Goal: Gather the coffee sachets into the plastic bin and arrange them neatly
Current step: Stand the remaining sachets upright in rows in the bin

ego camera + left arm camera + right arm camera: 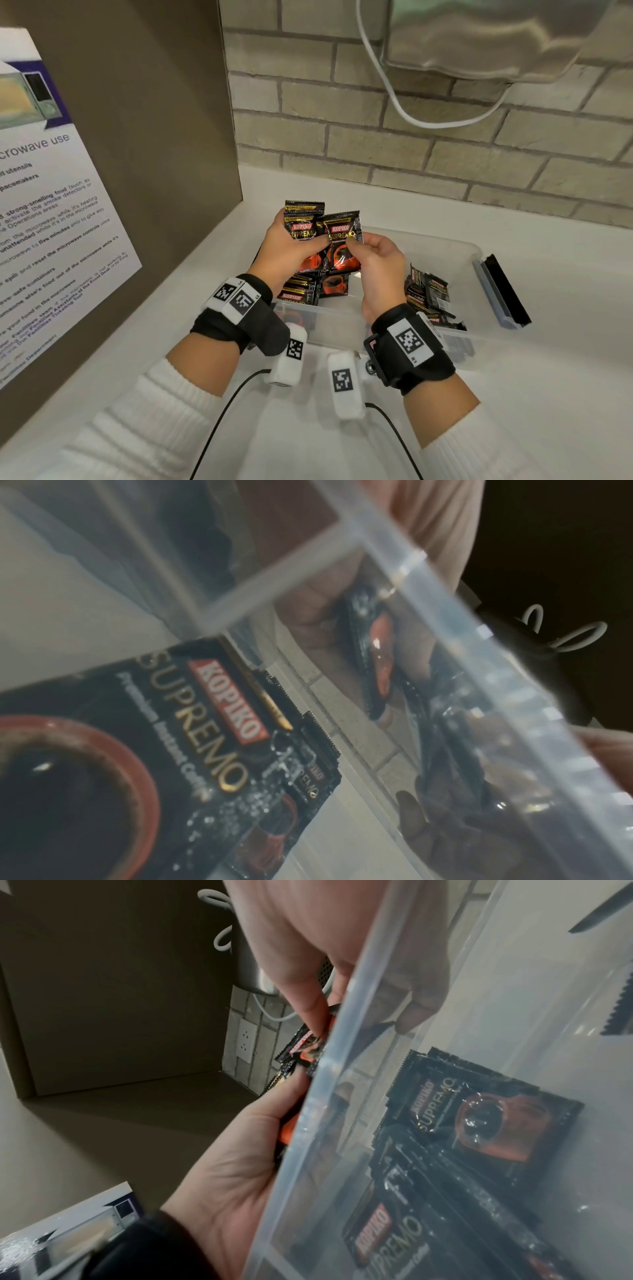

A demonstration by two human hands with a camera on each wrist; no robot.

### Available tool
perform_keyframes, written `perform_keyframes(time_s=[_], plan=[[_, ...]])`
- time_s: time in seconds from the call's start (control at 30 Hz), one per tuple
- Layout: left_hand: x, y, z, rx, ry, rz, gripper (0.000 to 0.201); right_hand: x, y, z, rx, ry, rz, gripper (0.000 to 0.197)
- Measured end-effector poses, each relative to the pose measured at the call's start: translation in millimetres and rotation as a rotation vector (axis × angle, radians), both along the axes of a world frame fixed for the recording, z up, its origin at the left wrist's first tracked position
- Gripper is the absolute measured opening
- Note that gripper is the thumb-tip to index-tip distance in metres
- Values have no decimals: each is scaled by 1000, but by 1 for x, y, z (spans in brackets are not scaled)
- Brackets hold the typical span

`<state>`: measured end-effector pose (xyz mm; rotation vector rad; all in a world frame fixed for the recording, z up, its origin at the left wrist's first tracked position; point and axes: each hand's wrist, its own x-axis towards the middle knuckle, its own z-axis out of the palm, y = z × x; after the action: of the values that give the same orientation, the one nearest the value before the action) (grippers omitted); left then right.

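Observation:
Over the clear plastic bin (455, 250) my left hand (291, 250) grips a small stack of black Kopiko Supremo sachets (303, 226), held upright. My right hand (356, 241) pinches one more sachet (342, 233) by its edge, overlapping the front of that stack. Several sachets (428, 294) lie loose in the bin's right end, and others (301, 294) lie under my hands at its left end. The left wrist view looks through the bin wall (462, 631) at a sachet (205, 723) on the bottom. In the right wrist view both hands meet at the held sachets (301, 1045) beside the bin rim (325, 1096).
The bin stands on a white counter (513, 394). A brown panel with a microwave notice (51, 205) closes the left side. A brick wall (376, 137) runs behind. A metal appliance (479, 34) with a white cable hangs above. A grey and black bar (500, 291) lies right of the bin.

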<state>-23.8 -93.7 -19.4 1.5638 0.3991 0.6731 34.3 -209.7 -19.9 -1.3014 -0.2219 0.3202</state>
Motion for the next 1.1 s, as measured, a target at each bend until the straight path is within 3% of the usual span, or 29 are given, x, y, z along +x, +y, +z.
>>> perform_keyframes(time_s=[0.3, 0.5, 0.67, 0.83, 0.93, 1.03, 1.1], plan=[[-1, -1, 0, -12, -25, -28, 35, -3, -3, 6, 40, 0, 51, 10], [-1, 0, 1, -32, -21, -20, 35, -3, -1, 4, -45, -25, 44, 12], [-1, -1, 3, -53, 5, -16, 22, -3, -2, 6, -71, -64, 26, 15], [-2, -2, 3, -4, 16, -26, 44, -3, -2, 4, -77, -102, 12, 16], [-2, -2, 3, -40, 8, 2, 44, -2, -2, 3, -61, -84, 45, 26], [-3, -2, 4, -52, 31, -7, 37, -2, -1, 1, -93, -60, 159, 17], [-4, -4, 5, -39, 57, -27, 29, -2, -2, 1, -73, -61, 143, 11]])
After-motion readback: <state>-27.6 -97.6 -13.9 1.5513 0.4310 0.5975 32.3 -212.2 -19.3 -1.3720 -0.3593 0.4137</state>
